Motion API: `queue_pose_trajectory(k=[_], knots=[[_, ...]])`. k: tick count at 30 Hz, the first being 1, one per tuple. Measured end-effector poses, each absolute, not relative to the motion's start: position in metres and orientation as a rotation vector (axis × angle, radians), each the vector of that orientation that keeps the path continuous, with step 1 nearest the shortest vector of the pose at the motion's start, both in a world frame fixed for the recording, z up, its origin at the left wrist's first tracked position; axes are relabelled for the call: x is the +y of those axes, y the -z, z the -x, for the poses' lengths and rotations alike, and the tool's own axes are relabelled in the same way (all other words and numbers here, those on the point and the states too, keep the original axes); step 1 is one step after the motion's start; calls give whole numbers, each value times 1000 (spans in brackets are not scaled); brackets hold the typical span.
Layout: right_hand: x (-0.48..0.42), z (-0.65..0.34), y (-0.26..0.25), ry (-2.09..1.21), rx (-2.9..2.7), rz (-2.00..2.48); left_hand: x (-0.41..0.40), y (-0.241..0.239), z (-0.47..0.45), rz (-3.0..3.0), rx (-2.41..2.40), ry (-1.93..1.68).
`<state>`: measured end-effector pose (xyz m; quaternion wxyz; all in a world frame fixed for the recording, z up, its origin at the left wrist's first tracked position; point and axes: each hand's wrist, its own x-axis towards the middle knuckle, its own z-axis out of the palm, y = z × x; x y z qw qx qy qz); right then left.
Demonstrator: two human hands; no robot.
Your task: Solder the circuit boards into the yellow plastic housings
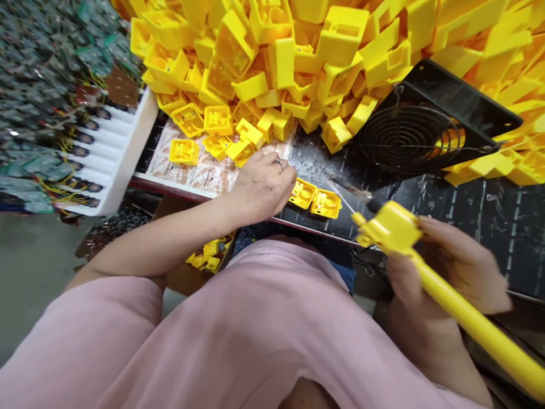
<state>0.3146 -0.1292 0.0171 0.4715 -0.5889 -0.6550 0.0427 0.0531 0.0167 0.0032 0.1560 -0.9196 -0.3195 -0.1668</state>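
Apparently, soldering is in hand: beneath the great heap of yellow moulded-plastic housings (pixel 281 62) along the top of the frame, the black, white-lettered worktop (pixel 472 221) runs across to the right edge, bearing a square black fan with a round wire grille (pixel 398 139) at upper right. At right of centre, a long yellow tool with a black collar and slim metal end (pixel 398 224), probably a soldering iron, slants up and left. The next move would call for a steady tip and a fixed workpiece. The right hand (pixel 464 267) comes up from the lower right, somewhat blurred, its thumb and fingers closed around the tool's body. The left arm reaches in from the lower left, and the left hand (pixel 261 190) lies palm down near the centre, fingers bent and close together; whether they pinch anything cannot be told. Right beside those fingertips, near the worktop's front edge, sits a pair of small, square, open yellow plastic cases (pixel 326 203), with the tool's end above and to their right.
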Motion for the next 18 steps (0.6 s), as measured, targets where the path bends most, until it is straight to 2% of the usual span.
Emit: queue_pose_trajectory(k=[5, 11, 18], knots=[[-116, -312, -6, -149, -1826, 1286, 19, -1, -56, 2608, -854, 454], [-105, -305, -12, -24, -1982, 1222, 21, -4, -54, 2650, -807, 416], [-93, -300, -22, 68, -2098, 1121, 18, -5, -58, 2752, -969, 232]])
